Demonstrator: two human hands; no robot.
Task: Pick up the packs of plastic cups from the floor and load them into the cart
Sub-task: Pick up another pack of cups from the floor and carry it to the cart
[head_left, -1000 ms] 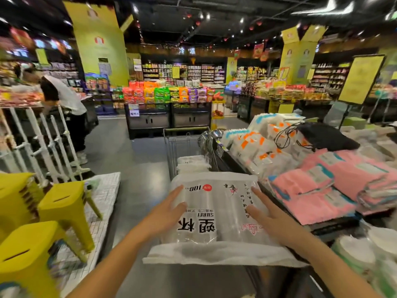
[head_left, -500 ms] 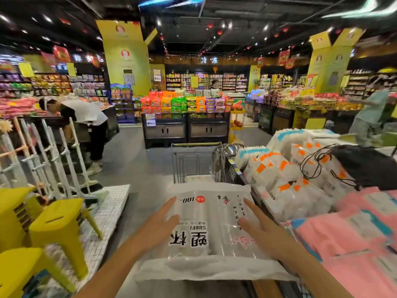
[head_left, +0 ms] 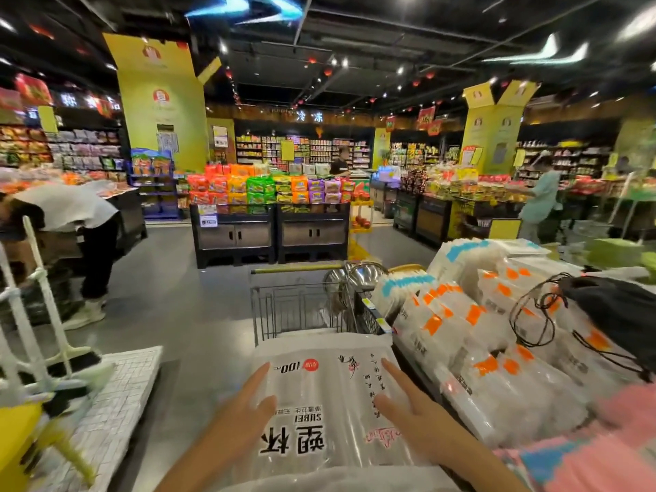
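Observation:
A large clear pack of plastic cups (head_left: pixel 319 395) with black and red print lies flat over the near end of the wire cart (head_left: pixel 298 310). My left hand (head_left: pixel 245 410) rests on the pack's left side with straight fingers. My right hand (head_left: pixel 408 406) lies flat on its right side, fingers spread. The cart's far end and yellow handle bar show beyond the pack; the basket under the pack is hidden.
A display table (head_left: pixel 497 349) piled with wrapped packs and a black bag (head_left: pixel 610 310) stands close on the right. Yellow stools (head_left: pixel 21 442) and a white rack (head_left: pixel 39 314) stand left. A person (head_left: pixel 81 236) bends over at left; the grey floor runs ahead.
The view has lifted and shifted, so the pack and cart sit lower in the frame. Both hands stay flat on the pack, which has slid slightly forward on the cart.

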